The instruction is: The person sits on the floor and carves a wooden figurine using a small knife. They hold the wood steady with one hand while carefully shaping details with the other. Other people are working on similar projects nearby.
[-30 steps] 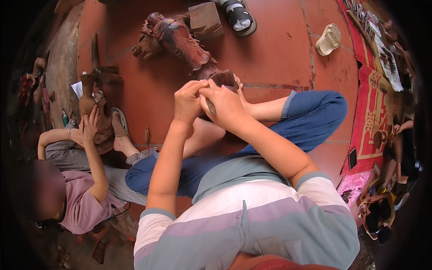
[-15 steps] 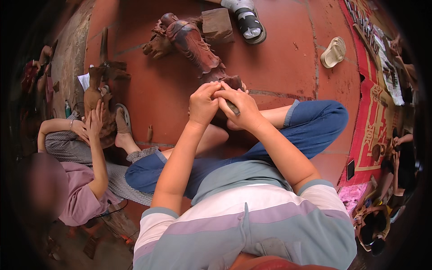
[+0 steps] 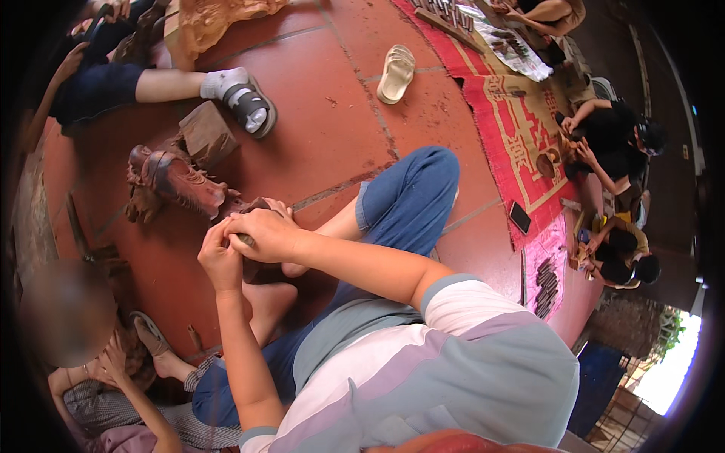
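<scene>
A dark reddish-brown carved wooden figure point(image 3: 181, 183) lies tilted, its near end close to my feet. At that end my two hands meet. My right hand point(image 3: 266, 235) is closed around a tool with a rounded, dull brown handle point(image 3: 246, 239); its working end is hidden. Pressed against it, my left hand point(image 3: 220, 255) has its fingers bent closed, and what they pinch is out of sight. A squared wood block point(image 3: 206, 134) stands beside the figure.
A person's foot in a strapped sandal point(image 3: 249, 106) rests beyond the block. Another person sits at lower left, hands point(image 3: 109, 362) together. A cream slipper point(image 3: 396, 73) lies on the red tiles. On the right are a red-gold mat point(image 3: 521, 143), a phone point(image 3: 519, 217) and several seated people.
The view has swung to the right, so the figure and my hands sit further left in the picture. Both hands stay together at the figure's near end.
</scene>
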The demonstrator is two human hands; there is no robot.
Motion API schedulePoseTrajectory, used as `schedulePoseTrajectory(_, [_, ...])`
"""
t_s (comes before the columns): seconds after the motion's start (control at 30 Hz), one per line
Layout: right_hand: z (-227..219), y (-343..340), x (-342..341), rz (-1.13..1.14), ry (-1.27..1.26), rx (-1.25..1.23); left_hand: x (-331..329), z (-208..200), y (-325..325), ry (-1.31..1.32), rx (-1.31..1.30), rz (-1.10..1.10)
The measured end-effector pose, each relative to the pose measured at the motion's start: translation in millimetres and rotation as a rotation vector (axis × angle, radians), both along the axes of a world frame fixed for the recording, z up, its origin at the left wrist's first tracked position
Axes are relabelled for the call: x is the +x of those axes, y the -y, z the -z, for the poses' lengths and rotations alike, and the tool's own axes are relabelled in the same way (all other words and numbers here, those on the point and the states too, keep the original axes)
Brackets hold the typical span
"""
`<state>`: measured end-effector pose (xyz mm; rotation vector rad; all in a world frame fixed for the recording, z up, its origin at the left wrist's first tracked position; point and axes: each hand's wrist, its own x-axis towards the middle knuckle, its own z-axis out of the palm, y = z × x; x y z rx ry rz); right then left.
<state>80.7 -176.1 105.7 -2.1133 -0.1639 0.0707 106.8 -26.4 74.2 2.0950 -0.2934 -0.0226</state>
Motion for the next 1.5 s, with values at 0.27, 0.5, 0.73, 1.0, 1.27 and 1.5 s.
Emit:
schedulePoseTrajectory(0.27, [26, -17, -5, -0.025, -0.019, -0.043, -13, 9, -6, -0.015, 0.02, 0.018])
schedulePoseTrajectory(0.5, [35, -29, 14, 0.122, 0.057, 0.048, 17, 29, -22, -0.032, 0.054, 0.038])
schedulePoseTrajectory(0.73, [27, -19, 19, 0.05, 0.117, 0.1, 15, 18, -18, 0.027, 0.051, -0.022])
schedulePoseTrajectory(1.0, [16, 1, -12, -0.046, 0.077, 0.069, -33, 17, -9, -0.009, -0.154, -0.124])
schedulePoseTrajectory(1.27, [30, -1, 16, 0.052, 0.158, 0.102, -109, 84, -31, -0.086, 0.365, -0.181])
schedulePoseTrajectory(1.5, [29, -2, 25, 0.061, 0.112, 0.035, -87, 94, -43, -0.208, 0.293, -0.247])
